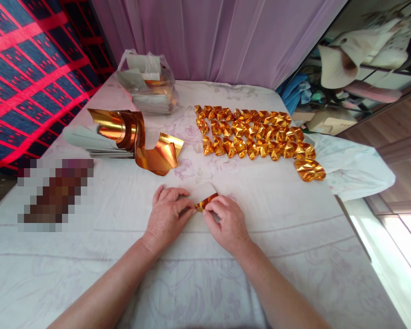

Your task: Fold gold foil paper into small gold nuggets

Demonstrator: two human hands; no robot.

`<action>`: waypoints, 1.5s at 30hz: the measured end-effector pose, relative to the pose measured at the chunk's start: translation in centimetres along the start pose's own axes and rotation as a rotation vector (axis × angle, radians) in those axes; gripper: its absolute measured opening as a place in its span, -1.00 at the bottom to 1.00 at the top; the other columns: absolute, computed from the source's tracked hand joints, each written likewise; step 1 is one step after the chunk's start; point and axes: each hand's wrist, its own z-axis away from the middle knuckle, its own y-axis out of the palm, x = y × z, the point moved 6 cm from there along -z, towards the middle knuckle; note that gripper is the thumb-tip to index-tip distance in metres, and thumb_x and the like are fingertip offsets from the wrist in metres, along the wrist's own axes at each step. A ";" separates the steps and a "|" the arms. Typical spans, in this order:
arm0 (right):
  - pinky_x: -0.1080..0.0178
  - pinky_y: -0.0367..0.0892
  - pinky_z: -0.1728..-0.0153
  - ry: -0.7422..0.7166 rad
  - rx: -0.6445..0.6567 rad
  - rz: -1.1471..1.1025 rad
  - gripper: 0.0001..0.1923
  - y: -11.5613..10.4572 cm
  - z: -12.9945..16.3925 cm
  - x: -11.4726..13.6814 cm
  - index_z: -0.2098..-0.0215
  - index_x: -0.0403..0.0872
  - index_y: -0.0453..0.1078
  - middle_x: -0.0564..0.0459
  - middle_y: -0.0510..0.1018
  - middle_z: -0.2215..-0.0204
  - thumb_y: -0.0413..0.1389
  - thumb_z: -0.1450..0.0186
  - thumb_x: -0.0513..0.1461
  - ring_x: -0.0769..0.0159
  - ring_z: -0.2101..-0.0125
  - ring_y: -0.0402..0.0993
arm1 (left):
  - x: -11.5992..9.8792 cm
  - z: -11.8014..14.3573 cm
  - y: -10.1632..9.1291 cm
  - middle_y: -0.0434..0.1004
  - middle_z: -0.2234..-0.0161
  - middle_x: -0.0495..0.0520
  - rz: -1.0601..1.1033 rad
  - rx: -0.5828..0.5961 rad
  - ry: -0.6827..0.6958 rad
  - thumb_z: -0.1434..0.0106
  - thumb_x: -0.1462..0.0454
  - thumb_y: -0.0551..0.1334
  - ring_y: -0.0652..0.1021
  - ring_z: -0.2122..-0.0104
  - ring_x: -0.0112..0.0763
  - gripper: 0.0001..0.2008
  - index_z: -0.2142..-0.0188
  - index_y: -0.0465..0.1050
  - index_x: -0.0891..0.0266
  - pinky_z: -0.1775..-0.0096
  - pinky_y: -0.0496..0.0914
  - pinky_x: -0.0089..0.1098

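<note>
Low in the middle of the frame, the left hand (166,214) and right hand (226,221) meet over a small gold-and-white foil paper sheet (205,195) lying on the white floral bed sheet (277,214). Each grip pinches the paper's near folded edge between thumb and fingers. Rows of folded gold foil pieces (256,135) lie at upper right, a loose gold foil stack (130,137) at upper left.
</note>
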 end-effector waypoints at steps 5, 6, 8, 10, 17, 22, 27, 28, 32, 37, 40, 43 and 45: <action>0.23 0.22 0.28 0.001 0.006 0.025 -0.83 0.0 0.0 0.0 0.47 -0.04 0.37 0.07 0.48 0.44 0.06 -0.28 -0.29 0.29 0.36 0.42 | 0.0 0.0 -0.1 0.53 0.15 0.01 0.018 0.018 -0.010 -0.24 0.27 0.31 0.47 0.09 -0.20 -0.92 0.36 0.59 0.04 -0.23 0.07 0.13; 0.23 0.22 0.28 -0.002 0.007 0.034 -0.83 0.0 0.1 0.0 0.47 -0.04 0.36 0.07 0.47 0.45 0.05 -0.29 -0.29 0.29 0.37 0.41 | -0.1 0.0 -0.1 0.53 0.14 0.00 0.022 0.024 -0.011 -0.24 0.28 0.31 0.48 0.08 -0.20 -0.92 0.36 0.59 0.05 -0.23 0.07 0.13; 0.23 0.21 0.29 -0.010 0.010 0.054 -0.83 0.0 0.1 0.1 0.47 -0.04 0.35 0.06 0.46 0.46 0.06 -0.29 -0.29 0.28 0.37 0.40 | -0.3 0.1 0.0 0.54 0.12 0.01 0.029 0.040 -0.013 -0.24 0.28 0.30 0.48 0.06 -0.19 -0.92 0.37 0.58 0.06 -0.24 0.05 0.15; 0.23 0.20 0.30 -0.019 0.012 0.072 -0.84 0.1 0.2 0.2 0.47 -0.04 0.35 0.06 0.45 0.46 0.06 -0.29 -0.29 0.28 0.37 0.40 | -0.4 0.2 0.0 0.54 0.10 0.01 0.032 0.047 -0.019 -0.24 0.28 0.30 0.47 0.05 -0.18 -0.92 0.38 0.57 0.07 -0.25 0.04 0.15; 0.22 0.21 0.29 -0.027 -0.001 0.090 -0.81 0.1 0.3 0.3 0.47 -0.04 0.35 0.05 0.45 0.45 0.08 -0.31 -0.24 0.28 0.37 0.40 | -0.6 0.4 0.0 0.55 0.10 0.03 0.033 0.029 -0.031 -0.24 0.26 0.30 0.48 0.04 -0.17 -0.93 0.39 0.55 0.10 -0.24 0.04 0.16; 0.23 0.21 0.30 -0.020 0.007 0.067 -0.80 0.1 0.2 0.2 0.49 -0.04 0.35 0.06 0.46 0.46 0.06 -0.31 -0.27 0.29 0.38 0.40 | -0.7 0.4 0.0 0.55 0.11 0.02 0.032 0.028 -0.038 -0.23 0.26 0.30 0.48 0.04 -0.17 -0.92 0.40 0.55 0.10 -0.24 0.05 0.16; 0.23 0.22 0.29 0.006 0.015 0.035 -0.80 0.1 0.1 0.1 0.50 -0.04 0.36 0.07 0.47 0.46 0.06 -0.30 -0.27 0.30 0.37 0.41 | -0.7 0.4 -0.1 0.55 0.11 0.03 0.030 0.039 -0.045 -0.25 0.27 0.28 0.47 0.04 -0.18 -0.90 0.40 0.55 0.10 -0.26 0.04 0.15; 0.23 0.22 0.29 0.012 0.017 0.027 -0.81 0.2 0.2 0.0 0.49 -0.04 0.37 0.06 0.48 0.45 0.07 -0.30 -0.28 0.29 0.37 0.41 | -0.7 0.3 -0.1 0.55 0.11 0.03 0.029 0.041 -0.044 -0.25 0.27 0.27 0.47 0.04 -0.19 -0.90 0.40 0.55 0.10 -0.26 0.04 0.14; 0.20 0.24 0.24 0.035 0.021 -0.011 -0.87 0.1 0.3 0.1 0.36 -0.04 0.45 0.04 0.53 0.38 0.07 -0.31 -0.27 0.27 0.31 0.45 | -0.7 0.3 0.0 0.55 0.10 0.04 0.026 0.051 -0.038 -0.26 0.27 0.28 0.47 0.04 -0.18 -0.91 0.38 0.55 0.10 -0.24 0.05 0.17; 0.20 0.23 0.26 0.036 0.026 -0.034 -0.84 0.1 0.3 0.3 0.42 -0.02 0.46 0.06 0.53 0.41 0.08 -0.30 -0.27 0.28 0.32 0.45 | -0.7 0.3 0.0 0.55 0.10 0.04 0.027 0.051 -0.039 -0.26 0.26 0.28 0.47 0.03 -0.17 -0.90 0.39 0.55 0.10 -0.24 0.06 0.17; 0.21 0.23 0.26 0.037 0.027 -0.026 -0.81 0.1 0.2 0.3 0.44 -0.03 0.45 0.06 0.53 0.41 0.07 -0.32 -0.27 0.29 0.33 0.45 | -0.7 0.3 0.0 0.55 0.09 0.04 0.024 0.057 -0.036 -0.27 0.26 0.28 0.47 0.03 -0.17 -0.90 0.38 0.55 0.10 -0.24 0.05 0.16; 0.20 0.22 0.26 0.050 0.026 -0.014 -0.79 0.3 0.2 0.3 0.45 -0.04 0.45 0.06 0.53 0.42 0.06 -0.33 -0.27 0.29 0.33 0.44 | -0.6 0.3 0.1 0.55 0.08 0.03 0.022 0.068 -0.032 -0.27 0.27 0.28 0.47 0.03 -0.17 -0.91 0.38 0.55 0.10 -0.24 0.05 0.16; 0.20 0.22 0.25 0.058 0.023 -0.004 -0.79 0.4 0.2 0.2 0.45 -0.04 0.44 0.05 0.52 0.42 0.06 -0.33 -0.27 0.28 0.33 0.44 | -0.6 0.4 0.1 0.54 0.08 0.03 0.024 0.073 -0.031 -0.27 0.28 0.29 0.46 0.02 -0.17 -0.91 0.38 0.55 0.10 -0.23 0.05 0.17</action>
